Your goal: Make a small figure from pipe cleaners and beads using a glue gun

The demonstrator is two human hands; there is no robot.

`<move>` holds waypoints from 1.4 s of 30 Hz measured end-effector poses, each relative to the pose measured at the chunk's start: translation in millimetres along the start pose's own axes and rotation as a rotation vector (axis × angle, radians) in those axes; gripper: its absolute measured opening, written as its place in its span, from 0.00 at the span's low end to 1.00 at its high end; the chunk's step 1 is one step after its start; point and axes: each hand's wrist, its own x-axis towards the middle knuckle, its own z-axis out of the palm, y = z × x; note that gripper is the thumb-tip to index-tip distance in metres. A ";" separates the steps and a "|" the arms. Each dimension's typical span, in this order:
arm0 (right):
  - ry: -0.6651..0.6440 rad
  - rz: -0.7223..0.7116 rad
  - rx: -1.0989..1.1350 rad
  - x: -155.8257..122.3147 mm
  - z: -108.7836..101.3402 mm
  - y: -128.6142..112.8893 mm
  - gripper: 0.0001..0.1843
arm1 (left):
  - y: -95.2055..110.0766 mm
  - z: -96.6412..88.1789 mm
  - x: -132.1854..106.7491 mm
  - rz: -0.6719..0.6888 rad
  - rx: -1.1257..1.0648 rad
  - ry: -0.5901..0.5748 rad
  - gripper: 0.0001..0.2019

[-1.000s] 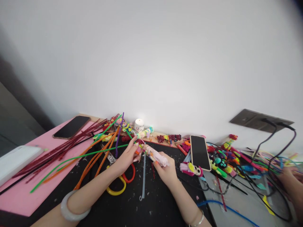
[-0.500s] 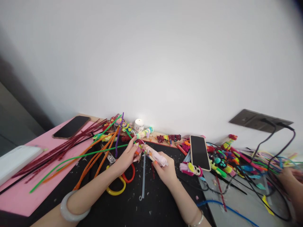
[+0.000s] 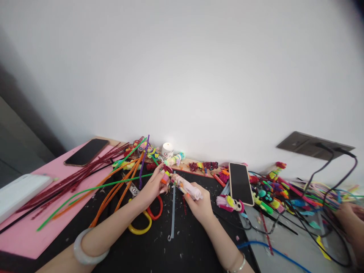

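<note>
My left hand [image 3: 152, 191] pinches a small pipe-cleaner figure [image 3: 165, 175] in dark red, yellow, orange and pink near the middle of the black work surface [image 3: 142, 252]. In my right hand [image 3: 200, 204] is a pale pink glue gun [image 3: 189, 188], its front end pointing left towards the figure, close beside it. My right fingers wrap round the glue gun, and its lower part is hidden by them. Under my left forearm lie scissors [image 3: 140, 231] with one yellow and one red handle loop. A pale narrow strip [image 3: 173, 212] with a hooked end lies between my arms.
Orange pipe cleaners [image 3: 113, 193] and dark red ones [image 3: 74, 180] spread leftwards over a pink sheet [image 3: 25, 235] with a dark phone [image 3: 87, 152]. A white cup [image 3: 167, 150] stands by the wall. Rightwards lie another phone [image 3: 240, 184], a doll-like figure [image 3: 229, 203], black cables [image 3: 321, 223] and another person's hand [image 3: 351, 216].
My left hand has turned the small figure slightly, so its orange and pink part shows more. The glue gun stays almost in the same place.
</note>
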 end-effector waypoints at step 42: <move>-0.014 0.041 0.018 0.1 1.8 -1.4 0.05 | 7.2 -1.4 -8.0 0.070 0.251 -0.046 0.50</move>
